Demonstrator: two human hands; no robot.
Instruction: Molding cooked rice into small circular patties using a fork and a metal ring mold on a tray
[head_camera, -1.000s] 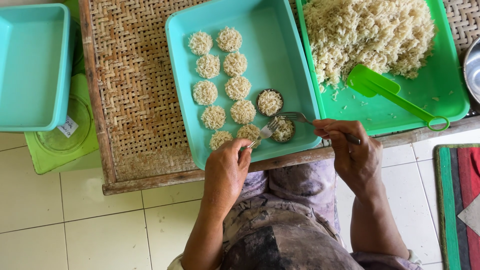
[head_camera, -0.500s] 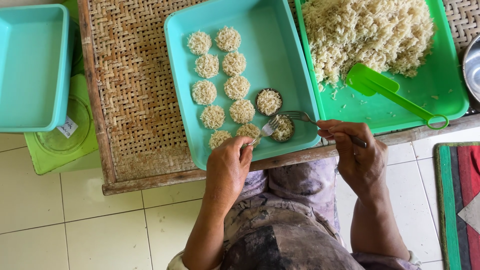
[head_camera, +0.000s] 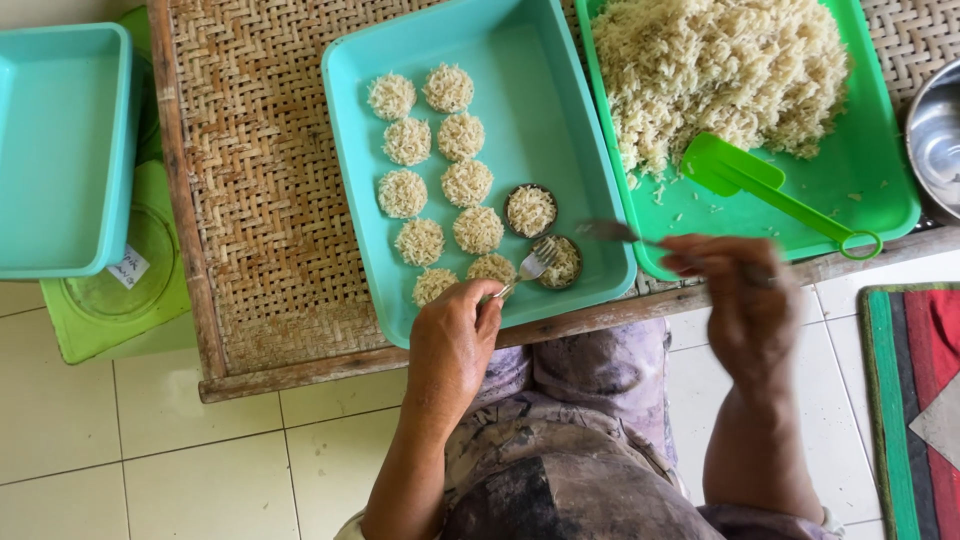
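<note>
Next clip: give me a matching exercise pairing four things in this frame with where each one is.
Things:
1. green scoop
2. fork
3. round noodle cakes
4. spoon

Places:
A. in the right hand
B. on the green tray beside the loose noodles
C. in the left hand
D. in rows in the teal tray

Pairs: 1-B, 2-C, 3-D, 4-A

Two bare forearms, no sleeves reaching the wrists, no watch, ring or bracelet to be seen on the left hand (head_camera: 452, 345) or the right hand (head_camera: 738, 310), the right one blurred. At bottom centre of the frame, loose patterned clothing (head_camera: 570, 440) in washed-out purple, grey and black, mottled like a faded print, with dark patches lower down. At the lower right edge, a thin strip of pale purple fabric beside the right arm
</note>
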